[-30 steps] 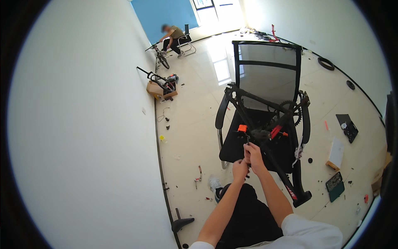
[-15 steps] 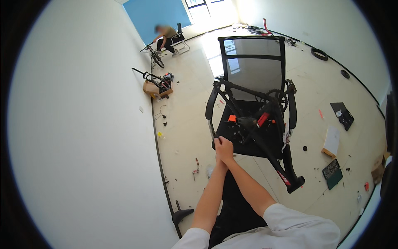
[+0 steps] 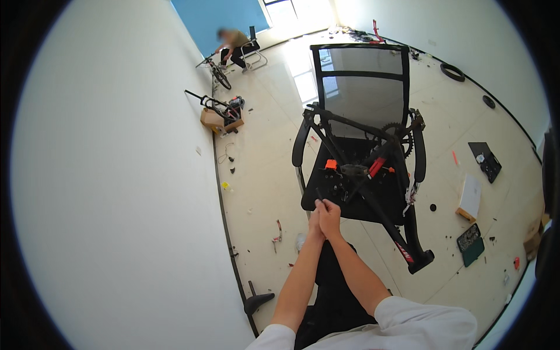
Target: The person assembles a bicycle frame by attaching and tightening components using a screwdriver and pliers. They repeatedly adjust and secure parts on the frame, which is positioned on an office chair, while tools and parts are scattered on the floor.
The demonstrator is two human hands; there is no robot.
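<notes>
My left hand and my right hand are pressed together just in front of the chair seat, fingers closed. A small dark rod-like piece sticks up from between them; its lower part is hidden and I cannot tell its kind. Beyond them, a black bicycle frame with red markings and a chainring lies across a black mesh-backed armchair. An orange block and several small dark parts rest on the seat beside the frame.
At right on the floor lie an open black case, a white box and a green-and-black tool case. A bicycle saddle sits by the left wall. Farther off are a cardboard box and a seated person at a bicycle.
My joined hands have shifted right and slightly down in the picture. The dark piece now shows above them. The chair and bicycle frame appear slightly farther right.
</notes>
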